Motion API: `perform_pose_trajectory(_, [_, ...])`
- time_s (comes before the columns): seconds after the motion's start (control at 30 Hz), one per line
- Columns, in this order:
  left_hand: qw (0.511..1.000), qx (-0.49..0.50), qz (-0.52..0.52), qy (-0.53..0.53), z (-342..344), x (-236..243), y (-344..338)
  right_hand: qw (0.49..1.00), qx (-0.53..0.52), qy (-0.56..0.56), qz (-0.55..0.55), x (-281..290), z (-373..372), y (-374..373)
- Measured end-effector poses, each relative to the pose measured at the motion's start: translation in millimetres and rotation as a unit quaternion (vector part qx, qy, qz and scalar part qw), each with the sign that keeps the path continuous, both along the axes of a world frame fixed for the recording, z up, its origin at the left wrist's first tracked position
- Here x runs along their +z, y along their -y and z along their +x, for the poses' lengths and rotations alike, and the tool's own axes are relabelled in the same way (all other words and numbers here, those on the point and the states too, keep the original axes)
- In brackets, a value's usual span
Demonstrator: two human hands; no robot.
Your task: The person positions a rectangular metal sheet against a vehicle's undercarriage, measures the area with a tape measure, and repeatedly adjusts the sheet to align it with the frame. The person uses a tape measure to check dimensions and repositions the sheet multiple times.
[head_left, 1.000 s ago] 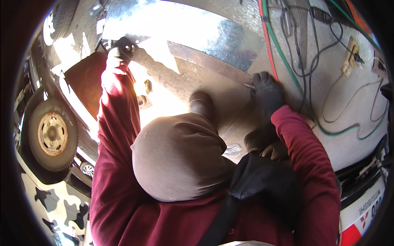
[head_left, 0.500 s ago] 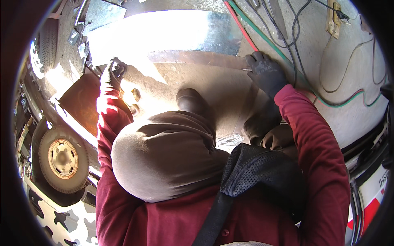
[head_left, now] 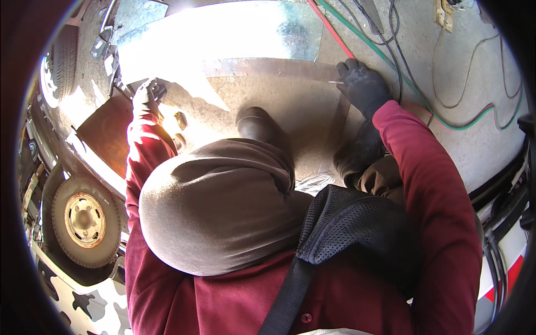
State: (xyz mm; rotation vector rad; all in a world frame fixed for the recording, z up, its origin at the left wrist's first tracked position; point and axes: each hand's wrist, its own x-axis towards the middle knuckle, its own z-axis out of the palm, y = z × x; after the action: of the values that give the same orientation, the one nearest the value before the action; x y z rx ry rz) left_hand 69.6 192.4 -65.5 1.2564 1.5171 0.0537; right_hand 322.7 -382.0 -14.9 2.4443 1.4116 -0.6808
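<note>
I crouch over a bright, glare-washed metal sheet (head_left: 290, 36) on the concrete floor, with a long metal strip (head_left: 254, 67) along its near edge. My gloved left hand (head_left: 149, 95) is closed at the strip's left end; glare and shadow hide exactly what it grips. My gloved right hand (head_left: 363, 84) is at the strip's right end, fingers curled around a thin, pointed metal item that sticks out leftward. A rusty brown plate (head_left: 106, 134) lies left of my left forearm. Small dark pieces (head_left: 180, 120) lie below the strip near my left hand.
Red (head_left: 329, 28) and green hoses (head_left: 477, 120) and black cables (head_left: 396, 50) run along the right. A wooden board (head_left: 444, 14) lies top right. A tire (head_left: 58, 67), a truck wheel (head_left: 84, 220) and camouflage bodywork (head_left: 84, 301) are at left. My boot (head_left: 257, 125) stands below the strip.
The view has shifted. My right hand has shifted up along with the strip's right end in the picture; my left hand remains at the strip's left end.
</note>
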Motion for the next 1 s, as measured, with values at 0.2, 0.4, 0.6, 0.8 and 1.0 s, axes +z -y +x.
perform_pose_trajectory(0.2, [1.0, 0.02, -0.005, 0.021, -12.9, -3.6, -7.2, 0.998, 0.002, -0.049, -0.028, -2.1, -10.3, -3.5])
perform_pose_trajectory(0.4, [0.998, 0.043, -0.012, 0.033, -17.6, -14.0, -25.6, 1.0, -0.004, -0.008, -0.018, -1.4, -8.1, -11.5])
perform_pose_trajectory(0.6, [0.998, 0.051, -0.022, 0.032, -22.6, -19.8, -33.2, 1.0, 0.004, -0.018, 0.021, 6.4, -1.0, -12.5])
perform_pose_trajectory(0.8, [0.998, 0.052, -0.02, -0.004, -17.7, -19.8, -34.3, 0.996, -0.048, -0.062, 0.041, -1.0, -3.7, -7.8])
perform_pose_trajectory(1.0, [0.997, 0.073, 0.0, 0.038, -25.9, -22.5, -28.9, 0.996, -0.046, -0.061, 0.038, -6.0, 1.8, -7.5])
